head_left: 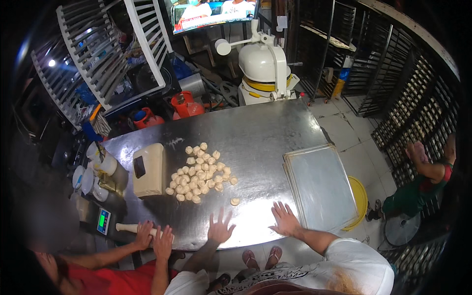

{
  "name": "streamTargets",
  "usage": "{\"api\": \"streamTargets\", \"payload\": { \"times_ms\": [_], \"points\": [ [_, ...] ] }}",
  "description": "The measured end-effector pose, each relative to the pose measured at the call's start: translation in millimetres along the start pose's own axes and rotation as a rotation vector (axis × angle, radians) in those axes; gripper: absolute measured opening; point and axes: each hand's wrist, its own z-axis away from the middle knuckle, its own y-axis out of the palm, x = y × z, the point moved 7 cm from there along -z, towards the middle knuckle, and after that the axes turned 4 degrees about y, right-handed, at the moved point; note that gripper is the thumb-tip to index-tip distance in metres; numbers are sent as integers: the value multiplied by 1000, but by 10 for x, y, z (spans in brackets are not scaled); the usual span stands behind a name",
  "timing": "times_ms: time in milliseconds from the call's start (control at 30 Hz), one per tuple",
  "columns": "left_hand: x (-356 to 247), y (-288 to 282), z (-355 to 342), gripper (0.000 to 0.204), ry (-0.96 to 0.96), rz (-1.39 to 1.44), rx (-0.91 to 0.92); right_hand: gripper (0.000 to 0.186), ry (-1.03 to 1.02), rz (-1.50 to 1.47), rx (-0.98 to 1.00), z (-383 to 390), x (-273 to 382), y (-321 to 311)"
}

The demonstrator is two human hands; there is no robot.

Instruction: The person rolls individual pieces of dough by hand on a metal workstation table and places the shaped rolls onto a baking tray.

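Note:
My left hand is open over the steel table, fingers spread and nothing held. My right hand is also open, palm down at the table's front edge, just left of stacked metal trays. Beyond them lie a lone dough ball and a cluster of several pale dough pieces. A beige block with a dark flat object on it sits left of the cluster. At lower left, a co-worker's hands press on a long dough roll.
A scale and containers line the left end. Behind the table stand a white machine, orange cylinders and a screen. On the right, another person is at loaded racks, near a yellow tub.

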Motion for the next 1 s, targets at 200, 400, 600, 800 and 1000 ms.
{"api": "streamTargets", "payload": {
  "times_ms": [200, 400, 600, 800, 1000],
  "points": [
    [44, -52, -235, 72, -159, 134, -155, 101, 77, -192, -42, -138, 104, -86],
    [-254, 111, 124, 72, -176, 82, -2, 103, 121, -214, -99, 151, 229, 17],
    [-44, -113, -350, 71, -363, 47, -227, 95, 162, -186, -178, -402, 207, -33],
    [-439, 66, 206, 68, -410, 197, 23, 98, 72, -175, -98, 89, 254, -42],
    [-44, -210, -472, 68, -482, 114, -256, 96, 177, -195, -292, -674, 3, -80]
  ]
}}
